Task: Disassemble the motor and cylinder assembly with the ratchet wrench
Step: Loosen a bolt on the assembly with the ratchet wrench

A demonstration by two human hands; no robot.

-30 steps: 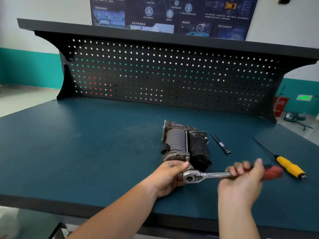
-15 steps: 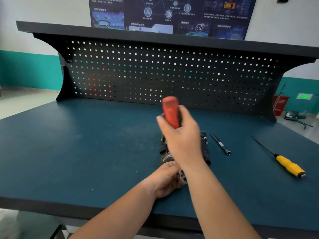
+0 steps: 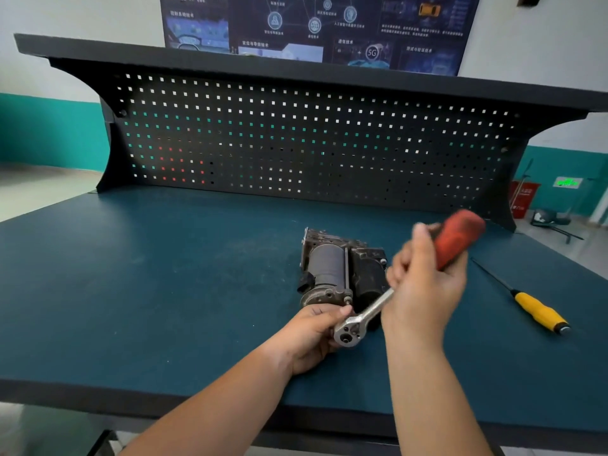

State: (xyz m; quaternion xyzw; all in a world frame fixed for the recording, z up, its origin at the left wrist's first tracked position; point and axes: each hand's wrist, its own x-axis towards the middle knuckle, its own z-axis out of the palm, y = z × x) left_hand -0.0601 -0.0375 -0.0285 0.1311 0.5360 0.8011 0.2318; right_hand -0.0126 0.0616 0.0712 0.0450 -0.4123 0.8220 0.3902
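Motor and cylinder assembly [image 3: 342, 268] flat on bench [image 3: 164, 291]. Our right hand [image 3: 424, 284] clenches ratchet wrench [image 3: 368, 312] by red handle for leverage, wrench head at assembly's near end. Left hand [image 3: 312, 337] grips that end, steadying. Yellow screwdriver [image 3: 539, 312] lies right of assembly, likely spare.

Single wide-angle view from the person's head, facing forward and down across the dark teal workbench top [image 3: 158, 284] toward its black perforated metal back panel [image 3: 296, 143], left hand [image 3: 312, 339] and right hand [image 3: 424, 291] close below.
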